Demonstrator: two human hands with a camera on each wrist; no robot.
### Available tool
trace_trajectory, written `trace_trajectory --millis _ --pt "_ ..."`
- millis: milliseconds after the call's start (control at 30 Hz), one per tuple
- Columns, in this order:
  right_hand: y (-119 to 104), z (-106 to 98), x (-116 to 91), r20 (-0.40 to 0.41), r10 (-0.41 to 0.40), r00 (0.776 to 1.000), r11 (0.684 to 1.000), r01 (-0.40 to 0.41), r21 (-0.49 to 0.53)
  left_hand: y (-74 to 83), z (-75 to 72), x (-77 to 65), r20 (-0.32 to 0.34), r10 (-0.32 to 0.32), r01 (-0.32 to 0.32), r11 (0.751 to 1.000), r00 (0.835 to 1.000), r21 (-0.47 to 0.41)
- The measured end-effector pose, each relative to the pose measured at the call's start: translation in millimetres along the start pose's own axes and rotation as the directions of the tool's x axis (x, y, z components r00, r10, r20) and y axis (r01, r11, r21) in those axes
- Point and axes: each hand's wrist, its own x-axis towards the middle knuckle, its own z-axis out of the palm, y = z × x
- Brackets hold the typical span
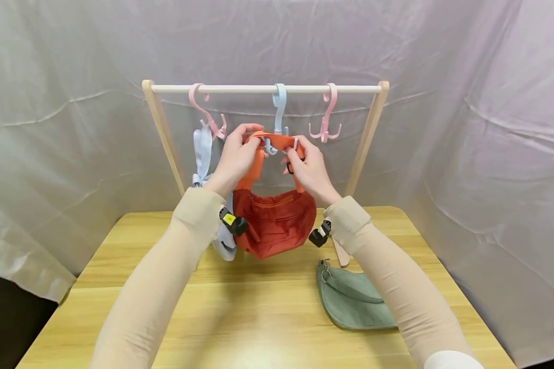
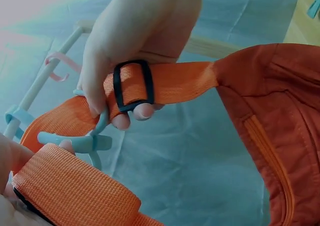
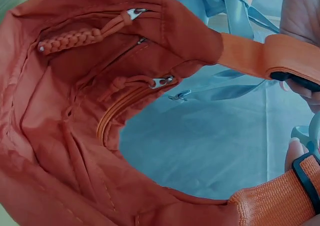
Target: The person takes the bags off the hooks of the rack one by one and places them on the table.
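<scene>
A red bag (image 1: 281, 220) hangs in the air below both hands by its orange strap (image 1: 279, 140). My left hand (image 1: 240, 154) pinches the strap's left part, where a doubled length of webbing (image 2: 75, 186) shows close up. On the other side my right hand (image 1: 308, 166) grips the strap beside a black slider buckle (image 2: 133, 85). Between the hands the strap lies against the prongs of a light blue hook hanger (image 1: 279, 110). Zips with a braided orange pull (image 3: 70, 41) show on the bag in the right wrist view.
A white rail (image 1: 244, 89) on a wooden stand carries two pink hook hangers, left (image 1: 198, 100) and right (image 1: 327, 115). A pale blue bag (image 1: 203, 148) hangs from the left one. On the wooden table (image 1: 258, 318), a green bag (image 1: 360, 302) lies beneath the right forearm.
</scene>
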Motion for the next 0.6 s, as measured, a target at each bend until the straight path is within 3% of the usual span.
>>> trace_trajectory --millis 167,400,600 --pt "1 0 0 0.004 0.010 1.000 1.000 -0.010 0.008 4.3 1.2 -0.5 -0.007 0.014 -0.014 1.000 1.000 -0.003" --pt "0 0 -2 0.002 0.015 1.000 1.000 -0.015 0.009 2.8 1.9 -2.5 -0.027 0.096 -0.095 0.995 0.995 0.009" --pt "11 2 2 0.003 0.013 1.000 0.999 -0.013 0.046 -2.0 0.5 -3.8 -0.021 0.108 -0.107 0.993 0.994 0.043"
